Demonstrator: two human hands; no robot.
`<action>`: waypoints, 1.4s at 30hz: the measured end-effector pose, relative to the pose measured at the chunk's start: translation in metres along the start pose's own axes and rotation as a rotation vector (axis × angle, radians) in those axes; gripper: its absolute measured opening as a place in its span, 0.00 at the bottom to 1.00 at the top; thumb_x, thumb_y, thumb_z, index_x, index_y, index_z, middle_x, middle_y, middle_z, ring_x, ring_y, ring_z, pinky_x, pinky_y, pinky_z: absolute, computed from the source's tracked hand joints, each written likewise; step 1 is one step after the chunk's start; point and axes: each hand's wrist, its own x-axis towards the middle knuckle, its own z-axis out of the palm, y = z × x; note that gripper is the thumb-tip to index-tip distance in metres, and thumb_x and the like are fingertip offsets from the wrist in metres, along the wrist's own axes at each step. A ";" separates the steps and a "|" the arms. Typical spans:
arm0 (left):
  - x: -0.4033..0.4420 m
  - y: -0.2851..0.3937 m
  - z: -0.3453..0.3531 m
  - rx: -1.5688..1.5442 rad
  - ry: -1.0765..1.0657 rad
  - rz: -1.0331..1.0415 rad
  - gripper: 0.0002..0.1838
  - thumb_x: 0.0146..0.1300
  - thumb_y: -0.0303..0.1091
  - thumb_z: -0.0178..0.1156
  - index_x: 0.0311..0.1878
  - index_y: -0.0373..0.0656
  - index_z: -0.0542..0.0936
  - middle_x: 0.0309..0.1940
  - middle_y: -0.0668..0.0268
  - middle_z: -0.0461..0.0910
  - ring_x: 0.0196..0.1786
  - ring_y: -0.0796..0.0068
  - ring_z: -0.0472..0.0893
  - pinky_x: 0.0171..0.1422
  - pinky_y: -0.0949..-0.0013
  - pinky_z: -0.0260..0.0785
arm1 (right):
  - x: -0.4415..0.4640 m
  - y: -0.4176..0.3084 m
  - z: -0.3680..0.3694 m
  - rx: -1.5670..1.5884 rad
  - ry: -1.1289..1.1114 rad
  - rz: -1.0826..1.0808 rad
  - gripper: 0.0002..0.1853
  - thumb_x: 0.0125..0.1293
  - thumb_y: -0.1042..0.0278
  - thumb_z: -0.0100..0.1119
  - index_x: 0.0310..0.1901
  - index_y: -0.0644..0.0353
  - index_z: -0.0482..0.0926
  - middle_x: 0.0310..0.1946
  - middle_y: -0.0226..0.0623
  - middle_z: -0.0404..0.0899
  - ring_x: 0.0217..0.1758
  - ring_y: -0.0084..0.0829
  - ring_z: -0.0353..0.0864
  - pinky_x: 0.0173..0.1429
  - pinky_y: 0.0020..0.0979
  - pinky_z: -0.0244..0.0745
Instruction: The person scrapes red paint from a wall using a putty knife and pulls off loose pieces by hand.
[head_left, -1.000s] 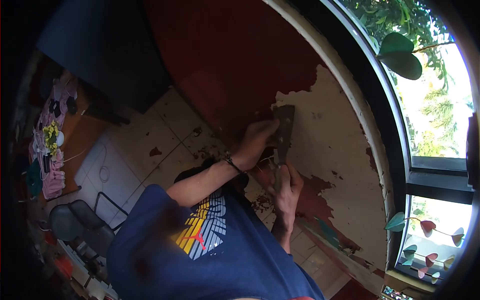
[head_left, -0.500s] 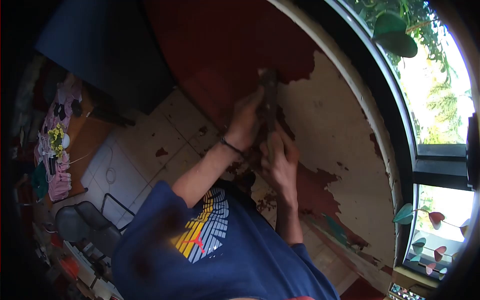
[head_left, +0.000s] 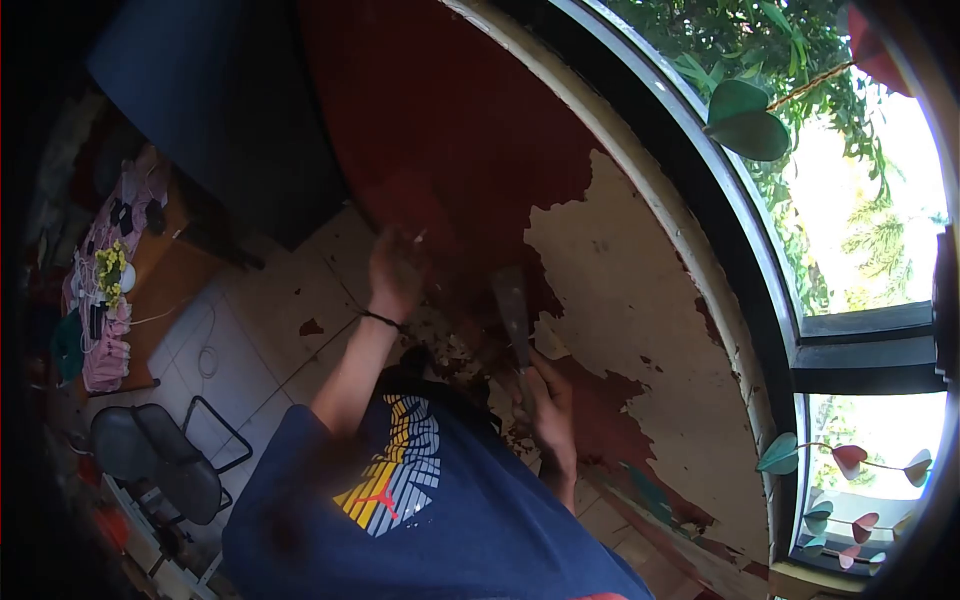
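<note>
My right hand (head_left: pixel 547 408) is closed round the handle of a metal scraper (head_left: pixel 511 305), whose wide blade points up and slightly left in front of the red wall. Left of the blade and apart from it, my left hand (head_left: pixel 398 272) is raised, with a dark band at its wrist. Its fingers are dim and smeared, with a small pale speck at their tips. Red paint (head_left: pixel 450 130) covers part of the wall; a bare beige patch (head_left: pixel 620 270) with ragged edges lies to the right of the scraper.
Paint flakes lie on the tiled floor (head_left: pixel 245 335). At the left are a black chair (head_left: pixel 160 455) and a wooden table (head_left: pixel 165 270) bearing pink cloth and yellow flowers. A window frame (head_left: pixel 865 350) stands at the right, with a heart-shaped leaf garland (head_left: pixel 850 460) across it.
My left hand has come away from the scraper blade, down and to the left. The scraper in my right hand has moved lower, off the upper edge of the bare patch.
</note>
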 end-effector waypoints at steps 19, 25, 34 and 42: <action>-0.088 -0.077 0.124 0.536 -0.494 -0.168 0.13 0.67 0.39 0.50 0.44 0.37 0.74 0.35 0.69 0.75 0.37 0.83 0.74 0.40 0.75 0.69 | -0.003 -0.058 0.022 0.015 0.199 -0.191 0.22 0.70 0.62 0.44 0.62 0.62 0.63 0.24 0.29 0.68 0.25 0.15 0.63 0.21 0.16 0.57; -0.075 -0.063 0.125 0.532 -0.545 -0.284 0.13 0.67 0.38 0.50 0.41 0.37 0.75 0.34 0.68 0.76 0.35 0.83 0.75 0.37 0.77 0.69 | 0.001 -0.053 0.036 0.058 0.248 -0.253 0.21 0.70 0.62 0.44 0.61 0.60 0.65 0.23 0.29 0.66 0.19 0.15 0.60 0.20 0.15 0.55; -0.052 -0.049 0.128 0.532 -0.652 -0.327 0.13 0.66 0.38 0.52 0.41 0.36 0.75 0.31 0.65 0.78 0.31 0.81 0.77 0.32 0.77 0.71 | 0.011 -0.060 0.053 -0.014 0.386 -0.226 0.19 0.71 0.61 0.39 0.59 0.58 0.65 0.18 0.30 0.64 0.10 0.16 0.56 0.12 0.17 0.49; -0.062 -0.049 0.121 0.697 -0.727 -0.400 0.12 0.67 0.37 0.50 0.42 0.36 0.74 0.32 0.63 0.77 0.29 0.77 0.78 0.32 0.76 0.72 | -0.003 -0.061 0.050 0.192 0.359 -0.068 0.21 0.70 0.63 0.41 0.61 0.61 0.64 0.20 0.30 0.66 0.15 0.15 0.58 0.16 0.17 0.53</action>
